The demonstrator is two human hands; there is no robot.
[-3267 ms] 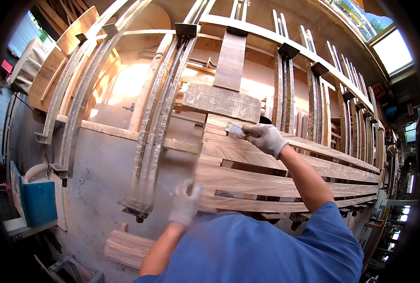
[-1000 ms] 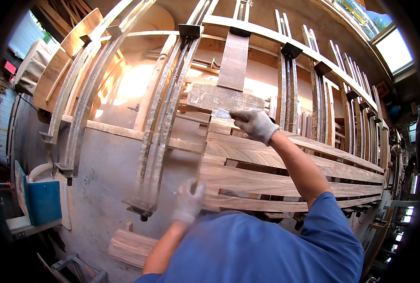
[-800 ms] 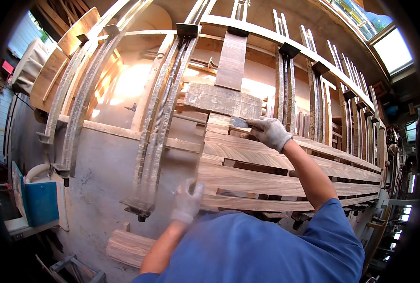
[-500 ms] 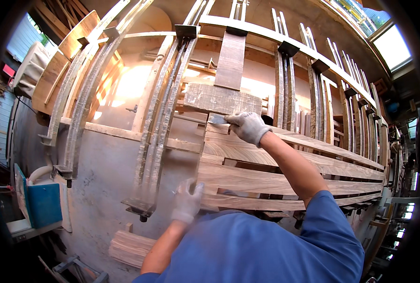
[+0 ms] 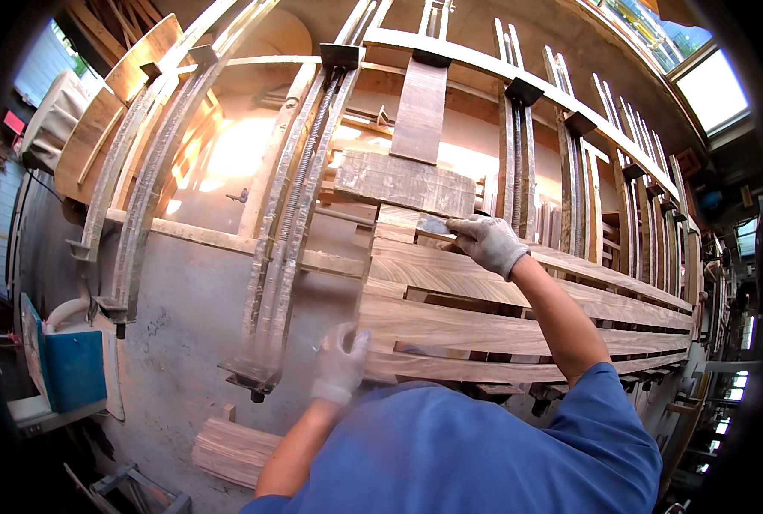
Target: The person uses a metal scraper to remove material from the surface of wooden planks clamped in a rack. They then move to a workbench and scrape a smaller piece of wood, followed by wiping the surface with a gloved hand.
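My right hand (image 5: 490, 243), in a pale work glove, is closed on a putty knife (image 5: 435, 225). The knife's blade lies at the far left end of the wooden slats (image 5: 450, 324), just below a worn wooden block (image 5: 403, 178). The slats run side by side to the right, with dark gaps between some of them. My left hand (image 5: 340, 364), also gloved, hovers by the slats' near left end. Its fingers are loosely curled, with a gap between thumb and forefinger; that area is blurred, and nothing shows clearly in it.
Long metal clamps with a threaded screw (image 5: 300, 180) stand to the left, and more line up at the far right. A pale rail (image 5: 536, 68) crosses the back. Stacked wood pieces (image 5: 236, 451) lie low at the left, near a blue box-like panel (image 5: 73, 368).
My right hand has moved right and slightly nearer with the putty knife, along the end of the far slat. My left hand has kept its place.
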